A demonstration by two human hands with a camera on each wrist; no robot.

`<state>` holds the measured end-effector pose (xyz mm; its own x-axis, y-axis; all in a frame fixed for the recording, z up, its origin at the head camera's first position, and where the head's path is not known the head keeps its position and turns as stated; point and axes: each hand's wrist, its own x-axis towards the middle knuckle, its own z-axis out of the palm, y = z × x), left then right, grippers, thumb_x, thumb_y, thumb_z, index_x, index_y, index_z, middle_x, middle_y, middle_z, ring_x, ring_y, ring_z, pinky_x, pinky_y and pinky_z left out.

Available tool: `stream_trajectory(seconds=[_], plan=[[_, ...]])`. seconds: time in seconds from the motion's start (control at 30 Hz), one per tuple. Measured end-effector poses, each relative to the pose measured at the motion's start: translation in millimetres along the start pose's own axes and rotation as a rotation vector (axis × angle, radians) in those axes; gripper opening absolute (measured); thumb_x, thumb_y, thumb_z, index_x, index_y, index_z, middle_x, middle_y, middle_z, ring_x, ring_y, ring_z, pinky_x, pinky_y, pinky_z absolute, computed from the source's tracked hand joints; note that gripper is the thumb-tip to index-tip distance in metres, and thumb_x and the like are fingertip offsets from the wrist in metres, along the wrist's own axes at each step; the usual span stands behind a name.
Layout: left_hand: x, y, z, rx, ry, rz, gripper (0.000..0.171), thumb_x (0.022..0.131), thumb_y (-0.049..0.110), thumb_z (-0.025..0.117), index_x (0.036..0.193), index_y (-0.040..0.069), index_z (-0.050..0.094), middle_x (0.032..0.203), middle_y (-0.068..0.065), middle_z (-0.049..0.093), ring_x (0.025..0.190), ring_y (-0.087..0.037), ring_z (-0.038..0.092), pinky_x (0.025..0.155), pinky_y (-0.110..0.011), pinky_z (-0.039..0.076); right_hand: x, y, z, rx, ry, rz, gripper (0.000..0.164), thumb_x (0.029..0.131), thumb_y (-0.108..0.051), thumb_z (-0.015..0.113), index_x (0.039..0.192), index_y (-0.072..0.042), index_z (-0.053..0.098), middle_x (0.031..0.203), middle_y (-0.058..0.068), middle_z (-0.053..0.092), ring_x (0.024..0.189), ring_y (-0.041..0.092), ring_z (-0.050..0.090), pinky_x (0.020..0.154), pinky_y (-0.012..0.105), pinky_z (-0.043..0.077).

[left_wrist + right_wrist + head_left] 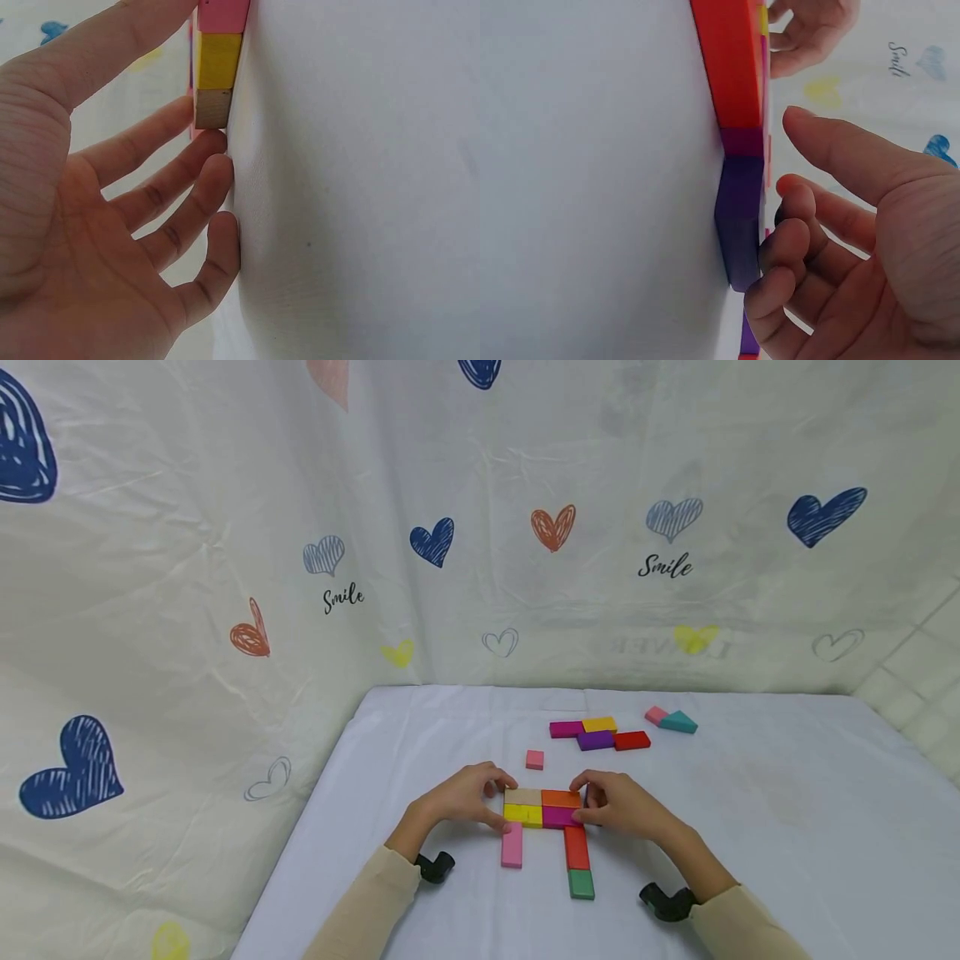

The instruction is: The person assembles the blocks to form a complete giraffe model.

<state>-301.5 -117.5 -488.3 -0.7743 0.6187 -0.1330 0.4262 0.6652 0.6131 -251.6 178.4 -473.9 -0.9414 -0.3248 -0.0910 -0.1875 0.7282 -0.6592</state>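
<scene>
My left hand [467,795] spans the left end of a flat group of coloured wooden blocks. Its index fingertip is at the far edge of the tan block [522,797], its thumb by the yellow block [522,815] and the pink block [512,847]. Around the right end, my right hand [624,803] has thumb and index finger spread over the orange block [560,798] and magenta block [557,817]. A dark purple block [741,214] stands by that end, beside the curled right fingers. A red block [577,847] and a green block [581,884] extend toward me.
A small pink cube [535,760] lies just beyond the group. Farther back are a magenta block [566,729], yellow block [599,724], purple block [596,741] and red block [632,740]. A teal triangle [679,722] touches another pink piece [656,716] at the back right.
</scene>
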Motion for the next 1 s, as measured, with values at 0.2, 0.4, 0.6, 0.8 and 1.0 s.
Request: stream_trajectory(seconds=[0.2, 0.4, 0.6, 0.8, 1.0], plan=[[0.4, -0.3, 0.4, 0.002, 0.001, 0.0, 0.06, 0.076, 0.04, 0.091, 0.129, 0.026, 0.067, 0.112, 0.013, 0.062, 0.102, -0.007, 0.055, 0.086, -0.022, 0.052, -1, 2, 3, -0.001, 0.015, 0.012, 0.043, 0.083, -0.026, 0.086, 0.117, -0.012, 0.066, 0.075, 0.0, 0.054, 0.072, 0.016, 0.053, 0.06, 0.02, 0.044], [0.4, -1.3, 0.8, 0.019, 0.002, -0.001, 0.06, 0.076, 0.041, 0.09, 0.129, 0.027, 0.066, 0.112, 0.013, 0.061, 0.102, -0.007, 0.055, 0.086, -0.021, 0.052, -1, 4, 5, 0.011, 0.02, 0.026, 0.043, 0.082, -0.025, 0.086, 0.117, -0.013, 0.066, 0.075, 0.0, 0.054, 0.072, 0.015, 0.053, 0.06, 0.021, 0.045], [-2.3, 1.1, -0.8, 0.009, -0.001, -0.001, 0.059, 0.079, 0.041, 0.088, 0.13, 0.025, 0.066, 0.113, 0.01, 0.062, 0.102, -0.008, 0.055, 0.086, -0.022, 0.052, -1, 4, 7, 0.025, 0.02, 0.038, 0.043, 0.082, -0.025, 0.086, 0.118, -0.013, 0.065, 0.075, 0.001, 0.054, 0.072, 0.016, 0.053, 0.06, 0.021, 0.044], [-1.1, 3.6, -3.6, -0.047, 0.049, 0.009, 0.049, 0.087, 0.04, 0.081, 0.129, 0.021, 0.066, 0.113, 0.004, 0.064, 0.1, -0.013, 0.057, 0.084, -0.024, 0.051, 0, 4, 7, 0.014, 0.026, 0.051, 0.043, 0.083, -0.025, 0.086, 0.118, -0.013, 0.065, 0.076, 0.001, 0.055, 0.073, 0.016, 0.054, 0.061, 0.021, 0.046], [11.5, 6.4, -6.8, -0.058, 0.135, -0.005, 0.037, 0.091, 0.036, 0.077, 0.123, 0.019, 0.069, 0.108, 0.003, 0.067, 0.092, -0.012, 0.058, 0.074, -0.023, 0.053, 0, 4, 6, 0.032, 0.02, 0.053, 0.043, 0.083, -0.024, 0.086, 0.118, -0.012, 0.065, 0.076, 0.001, 0.055, 0.072, 0.016, 0.053, 0.061, 0.021, 0.045]])
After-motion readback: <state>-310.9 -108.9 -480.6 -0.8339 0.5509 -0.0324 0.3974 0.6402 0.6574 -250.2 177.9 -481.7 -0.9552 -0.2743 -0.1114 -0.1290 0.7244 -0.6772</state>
